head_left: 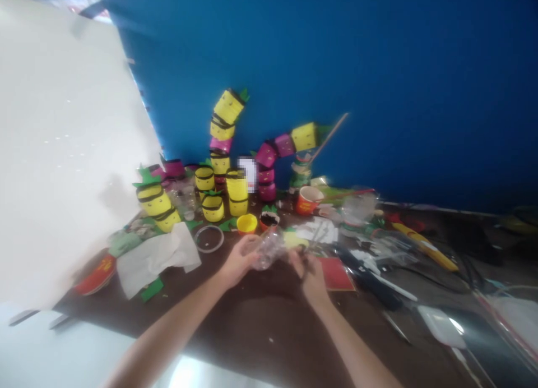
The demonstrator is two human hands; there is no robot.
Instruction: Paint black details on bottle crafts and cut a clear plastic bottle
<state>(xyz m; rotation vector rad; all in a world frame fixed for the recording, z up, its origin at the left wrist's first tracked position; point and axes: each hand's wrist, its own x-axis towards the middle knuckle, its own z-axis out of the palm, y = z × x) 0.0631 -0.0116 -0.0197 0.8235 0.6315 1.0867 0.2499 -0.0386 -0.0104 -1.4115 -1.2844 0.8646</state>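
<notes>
My left hand (239,260) is closed around a clear ribbed plastic bottle piece (269,248) above the middle of the table. A short way to its right, my right hand (310,276) grips a pair of scissors (318,236), their dark handles at the fingers and the blades pointing up and away. Motion smears the scissors, so I cannot tell how far the blades are apart. Just beyond the hands stand a small yellow cup (246,224) and a dark-filled cup (269,220). A yellow piece (296,240) lies between the bottle piece and the scissors.
Stacked yellow and purple cups (237,193) with black bands stand along the blue wall (336,57). White cloth or paper (157,259) and a red cup (97,275) lie left. On the right are a red card (336,274), a yellow cutter (424,246) and a glue gun-like dark tool (370,278).
</notes>
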